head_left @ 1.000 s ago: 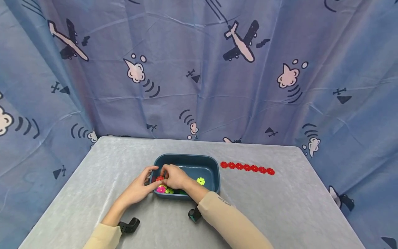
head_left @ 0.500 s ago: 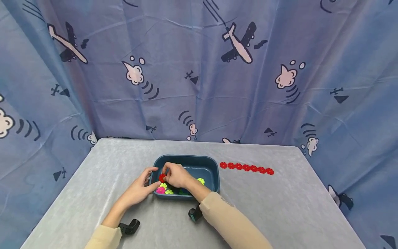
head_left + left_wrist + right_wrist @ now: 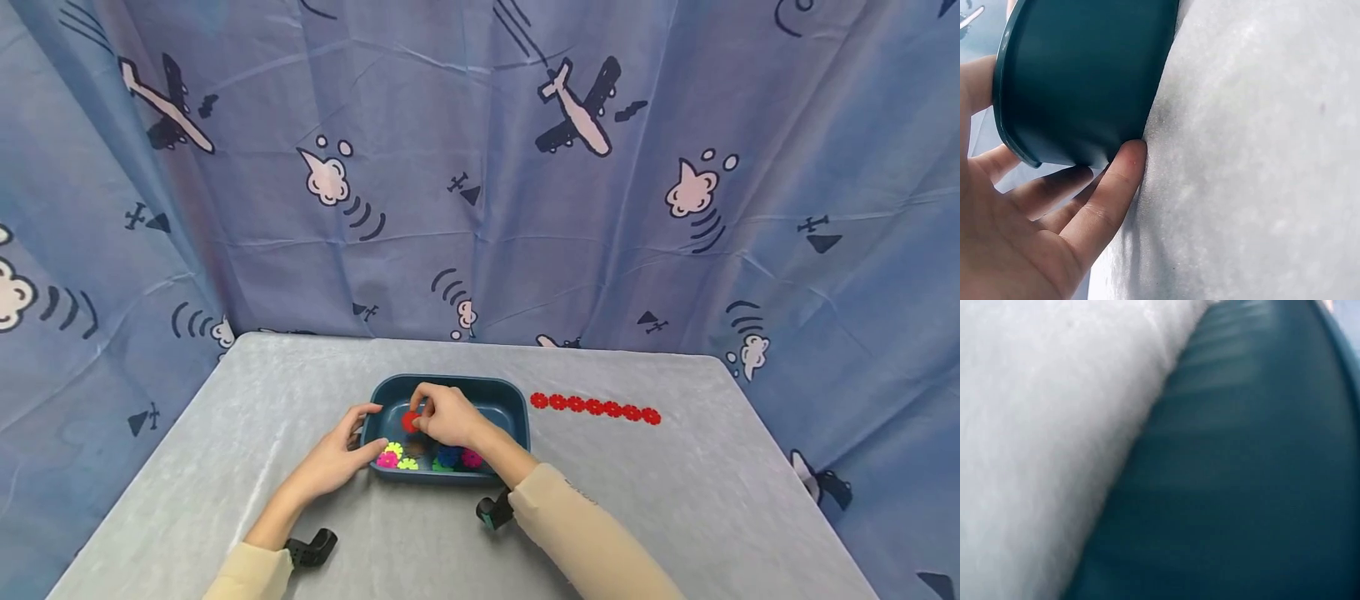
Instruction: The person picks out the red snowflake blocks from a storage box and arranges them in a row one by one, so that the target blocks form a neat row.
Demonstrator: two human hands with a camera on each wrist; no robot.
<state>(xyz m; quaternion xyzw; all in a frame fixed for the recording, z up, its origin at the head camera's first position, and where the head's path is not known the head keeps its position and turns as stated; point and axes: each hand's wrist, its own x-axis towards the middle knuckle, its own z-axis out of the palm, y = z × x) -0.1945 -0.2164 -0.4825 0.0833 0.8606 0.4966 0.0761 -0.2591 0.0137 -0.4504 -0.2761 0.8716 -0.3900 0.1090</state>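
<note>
In the head view, my right hand point(image 3: 450, 417) pinches a red flower-shaped building disc point(image 3: 409, 422) over the inside of a dark teal bin point(image 3: 517, 404). My left hand point(image 3: 339, 450) grips the bin's left end, its thumb at the rim. The left wrist view shows the fingertips point(image 3: 1130, 153) against the bin's outer wall point(image 3: 1085, 87). Loose discs lie along the bin's near side: yellow point(image 3: 393, 450), pink point(image 3: 387, 460) and blue point(image 3: 448, 455) among them. The right wrist view is blurred and shows just the bin's side point(image 3: 1229, 475) and the cloth, with the right hand's fingers outside it.
A line of several red discs point(image 3: 595, 407) lies on the pale tablecloth point(image 3: 675, 492) right of the bin. A blue curtain point(image 3: 420, 167) with printed planes hangs behind the table. Each wrist carries a black camera, the left one point(image 3: 315, 547) close to the cloth.
My right hand has lifted the red disc from the bin's left end and moved right and farther back. Blue and pink discs near the right forearm now show. My left hand stays put.
</note>
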